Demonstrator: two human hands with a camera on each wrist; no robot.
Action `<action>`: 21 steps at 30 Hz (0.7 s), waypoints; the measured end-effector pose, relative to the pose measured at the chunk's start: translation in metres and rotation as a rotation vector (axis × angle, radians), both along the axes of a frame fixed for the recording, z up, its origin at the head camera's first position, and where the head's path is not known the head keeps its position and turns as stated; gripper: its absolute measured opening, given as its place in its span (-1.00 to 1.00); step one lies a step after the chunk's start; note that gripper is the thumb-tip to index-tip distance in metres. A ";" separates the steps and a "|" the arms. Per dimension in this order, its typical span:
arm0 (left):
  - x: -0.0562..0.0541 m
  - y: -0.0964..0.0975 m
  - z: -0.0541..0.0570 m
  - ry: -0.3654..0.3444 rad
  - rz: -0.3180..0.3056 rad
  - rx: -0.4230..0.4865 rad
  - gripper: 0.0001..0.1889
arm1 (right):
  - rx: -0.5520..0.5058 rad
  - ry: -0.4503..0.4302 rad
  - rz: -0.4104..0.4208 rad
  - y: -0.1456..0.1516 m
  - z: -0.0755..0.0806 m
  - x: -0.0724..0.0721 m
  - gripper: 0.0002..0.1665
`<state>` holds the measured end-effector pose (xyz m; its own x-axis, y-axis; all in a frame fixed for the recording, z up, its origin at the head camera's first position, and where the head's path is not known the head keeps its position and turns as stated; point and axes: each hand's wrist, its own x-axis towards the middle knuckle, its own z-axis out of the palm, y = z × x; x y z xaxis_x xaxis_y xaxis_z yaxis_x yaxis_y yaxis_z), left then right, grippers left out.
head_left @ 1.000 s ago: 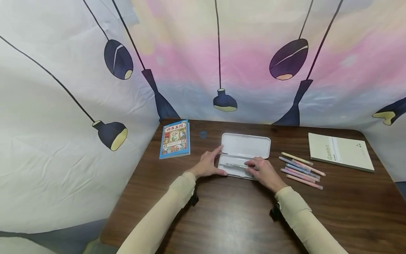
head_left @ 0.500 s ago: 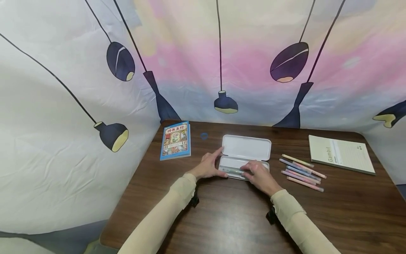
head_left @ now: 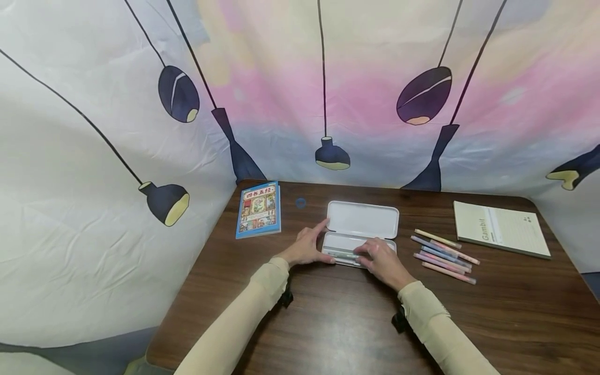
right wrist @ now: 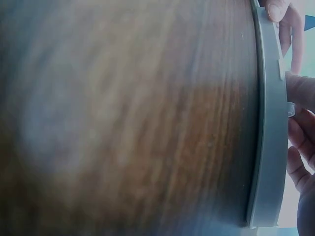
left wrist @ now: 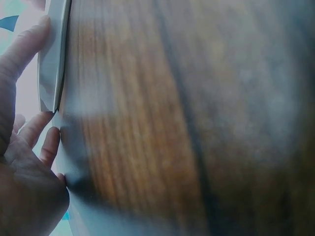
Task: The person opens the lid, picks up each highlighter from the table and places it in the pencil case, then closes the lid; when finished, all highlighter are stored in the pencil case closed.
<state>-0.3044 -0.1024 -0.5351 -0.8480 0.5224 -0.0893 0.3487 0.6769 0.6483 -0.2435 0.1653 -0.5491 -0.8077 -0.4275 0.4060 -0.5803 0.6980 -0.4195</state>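
Observation:
A white pencil case point(head_left: 363, 219) lies on the table with its lid folded back. My left hand point(head_left: 304, 247) rests at the case's left end, thumb and forefinger spread apart. In the left wrist view the thumb point(left wrist: 27, 46) touches the front wall of the case point(left wrist: 53, 59), with the other fingers by its corner. My right hand point(head_left: 382, 260) reaches into the tray and pinches a pale green pen point(head_left: 344, 255), which lies lengthwise along the front side. A clear pen end point(right wrist: 291, 109) shows between the right fingertips in the right wrist view.
Several pastel pens point(head_left: 442, 258) lie loosely to the right of the case. A cream notebook point(head_left: 501, 229) sits farther right. On the left are a blue comic-style book point(head_left: 259, 211) and a small blue ring point(head_left: 300, 202). A printed cloth point(head_left: 281, 104) hangs behind the table.
My right hand has moved left and toward the front of the tray, bringing the pen with it to the front side. The left hand has stayed at the case's left end.

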 end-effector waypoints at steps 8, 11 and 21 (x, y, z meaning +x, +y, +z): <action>-0.001 0.001 -0.002 -0.016 0.009 0.012 0.26 | 0.002 -0.003 -0.029 0.006 0.002 0.004 -0.76; -0.001 0.001 -0.003 -0.026 0.007 0.013 0.26 | -0.019 -0.026 -0.053 0.015 0.006 0.008 -0.75; -0.001 0.000 -0.004 -0.017 0.013 0.041 0.26 | -0.082 -0.126 -0.172 0.074 0.015 0.020 -0.72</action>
